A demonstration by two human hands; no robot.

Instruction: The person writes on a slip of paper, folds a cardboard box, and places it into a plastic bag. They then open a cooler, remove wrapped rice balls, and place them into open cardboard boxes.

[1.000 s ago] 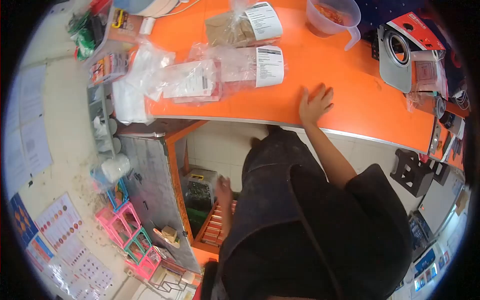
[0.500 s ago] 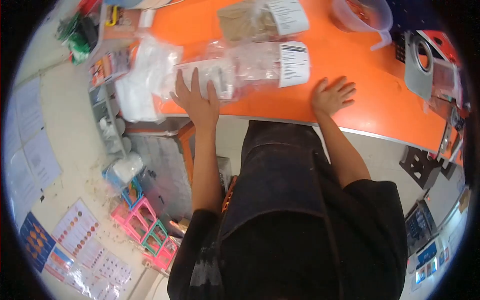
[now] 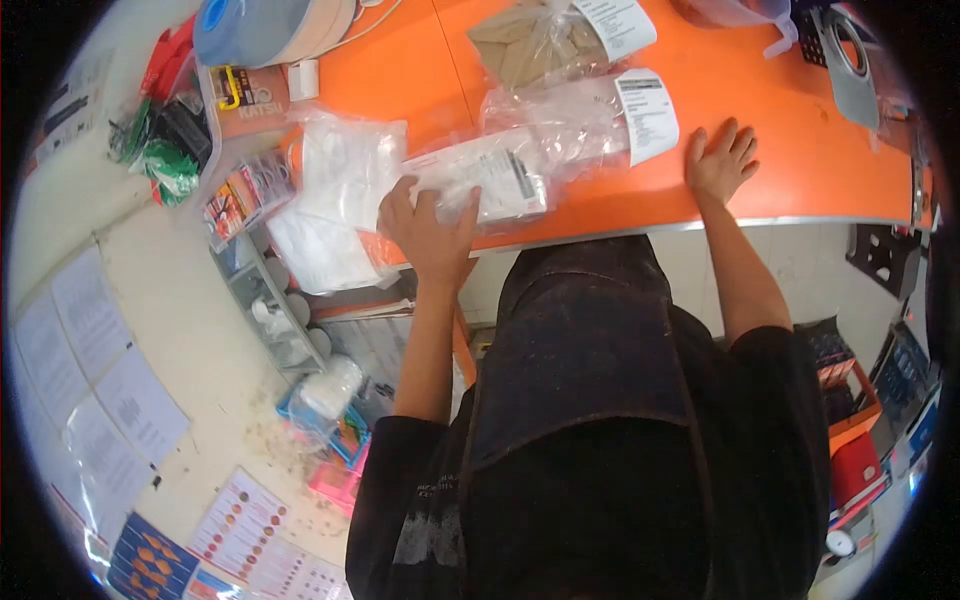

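Note:
My left hand point(image 3: 430, 225) rests at the left end of a white packet in clear plastic point(image 3: 500, 185), its fingers apart and slightly bent. Whether it grips the plastic is not shown; it looks only laid on it. My right hand point(image 3: 722, 165) lies on the orange table point(image 3: 780, 170), fingers spread and nothing in it. Between the hands is a clear plastic bag point(image 3: 570, 125) with a printed paper slip point(image 3: 650, 112) on its right end. Behind it lies a brown paper package point(image 3: 535, 45) in clear plastic, also with a slip point(image 3: 620, 28).
White plastic bags point(image 3: 350, 170) lie left of my left hand, over the table edge. A large container with a blue-grey wall point(image 3: 265, 30) stands at the back left. A translucent jug point(image 3: 735, 10) is at the back right. Grey shelving point(image 3: 270, 300) stands below on the left.
The camera view has turned, so the table items appear shifted. My left hand's fingers are more bent and sit nearer the packet's front left end. My right hand remains flat on the table.

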